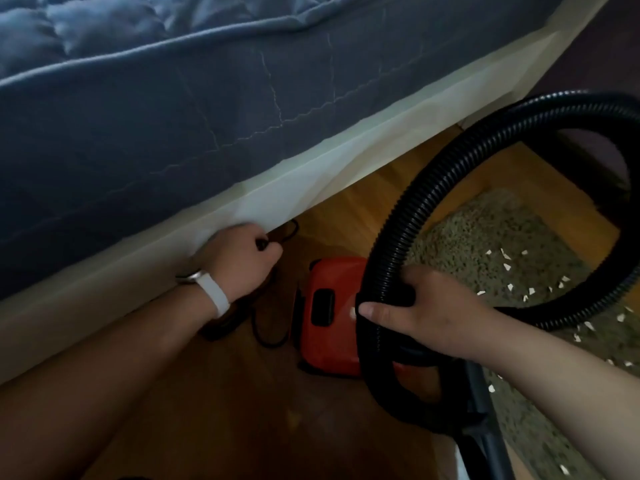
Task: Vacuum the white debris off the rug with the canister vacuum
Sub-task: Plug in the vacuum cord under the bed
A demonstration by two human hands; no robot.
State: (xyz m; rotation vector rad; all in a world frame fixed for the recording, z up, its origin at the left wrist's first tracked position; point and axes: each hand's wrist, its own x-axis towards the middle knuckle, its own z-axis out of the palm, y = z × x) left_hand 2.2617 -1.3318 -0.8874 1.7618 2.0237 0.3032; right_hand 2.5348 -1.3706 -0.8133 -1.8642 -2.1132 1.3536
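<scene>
The fingers (272, 253) of the left hand (239, 263) are curled round a thin black power cord (266, 336) beside the pale bed frame (311, 174). The right hand (429, 315) grips the black ribbed hose (408, 209) above the red plastic canister vacuum (327, 271) on the wooden floor (363, 209). White debris (506, 253) dots the speckled beige rug (485, 230) right of the canister, so I'd say vacuuming hasn't begun.

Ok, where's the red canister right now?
The red canister sits on the wooden floor at lower centre of the head view, between the left hand and the right hand gripping the hose, left of the rug.
</scene>
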